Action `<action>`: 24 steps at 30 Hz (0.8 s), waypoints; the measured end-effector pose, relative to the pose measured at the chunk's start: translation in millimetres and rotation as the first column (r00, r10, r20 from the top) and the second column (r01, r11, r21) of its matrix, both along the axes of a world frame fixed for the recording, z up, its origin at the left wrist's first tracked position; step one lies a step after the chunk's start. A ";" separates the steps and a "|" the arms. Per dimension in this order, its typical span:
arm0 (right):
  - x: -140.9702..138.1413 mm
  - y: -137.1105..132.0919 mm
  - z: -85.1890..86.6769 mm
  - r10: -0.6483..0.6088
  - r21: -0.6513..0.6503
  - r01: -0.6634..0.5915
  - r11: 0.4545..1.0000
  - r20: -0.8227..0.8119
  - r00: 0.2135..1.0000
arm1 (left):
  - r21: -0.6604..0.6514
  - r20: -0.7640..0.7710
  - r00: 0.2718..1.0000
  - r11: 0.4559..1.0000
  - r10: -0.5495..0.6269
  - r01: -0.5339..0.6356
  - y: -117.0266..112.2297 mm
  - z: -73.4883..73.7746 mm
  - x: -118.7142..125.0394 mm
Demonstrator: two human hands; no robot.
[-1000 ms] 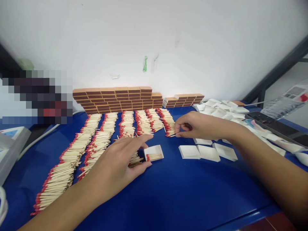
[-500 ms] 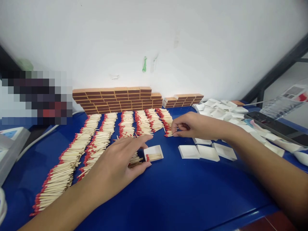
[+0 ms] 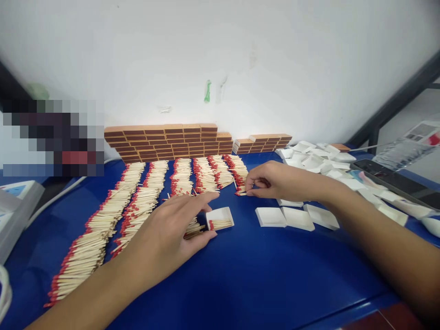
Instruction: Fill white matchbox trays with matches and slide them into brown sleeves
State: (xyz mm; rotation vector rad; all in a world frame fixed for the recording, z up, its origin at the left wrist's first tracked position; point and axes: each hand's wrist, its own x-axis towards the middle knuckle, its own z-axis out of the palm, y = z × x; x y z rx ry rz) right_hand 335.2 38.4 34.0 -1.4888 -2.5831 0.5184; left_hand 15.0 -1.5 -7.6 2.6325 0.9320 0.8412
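Observation:
A white matchbox tray (image 3: 220, 214) with a few red-headed matches inside lies on the blue table. My left hand (image 3: 182, 220) curves around its left end, thumb at the near side and fingertips at the far side, holding it in place. Behind and under that hand, more matches are partly covered. My right hand (image 3: 263, 180) pinches at the near end of the rightmost row of matches (image 3: 235, 170), thumb and index finger together on matchsticks. Exactly how many it grips is hidden by the fingers. Further match rows (image 3: 103, 215) stretch out to the left.
Closed matchboxes (image 3: 172, 142) are stacked like bricks against the white wall. Three white trays (image 3: 297, 218) lie in front of my right forearm, with a heap of trays (image 3: 312, 158) beyond. A phone (image 3: 395, 178) is at right; a power strip (image 3: 20, 201) stands left.
Almost nothing differs. My right fingers have shifted very slightly at the end of the match row; my left hand and the tray stay in place.

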 end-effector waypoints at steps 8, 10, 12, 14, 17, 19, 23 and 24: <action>-16.9 -11.9 6.2 0.024 0.080 -0.015 0.997 -0.105 0.994 | 0.026 -0.004 0.998 0.997 0.068 -0.068 0.9 -3.9 -0.9; -27.7 -19.0 6.1 0.049 0.134 -0.029 0.991 -0.152 0.987 | 0.025 0.000 0.996 0.996 0.091 -0.091 1.3 -3.8 -0.8; -38.7 -26.7 4.1 0.085 0.178 -0.052 0.983 -0.183 0.979 | 0.036 0.013 0.996 0.995 0.092 -0.093 1.5 -2.4 -0.5; -48.2 -33.4 1.0 0.117 0.206 -0.074 0.976 -0.202 0.972 | 0.057 0.028 0.997 0.995 0.075 -0.077 1.5 -0.2 0.1; -57.7 -40.0 -3.9 0.152 0.266 -0.093 0.959 -0.210 0.966 | 0.082 0.036 0.998 0.996 0.043 -0.046 1.2 2.5 1.4; -61.4 -42.3 -6.0 0.171 0.317 -0.104 0.943 -0.192 0.967 | 0.096 0.034 0.999 0.995 0.037 -0.041 0.6 2.9 2.3; -65.6 -45.4 -7.8 0.186 0.365 -0.127 0.922 -0.133 0.974 | 0.119 0.042 0.999 0.992 0.032 -0.037 -0.3 1.9 3.4; -66.2 -46.1 -8.0 0.185 0.369 -0.129 0.921 -0.122 0.975 | 0.125 0.042 0.999 0.992 0.028 -0.034 -0.3 1.7 3.6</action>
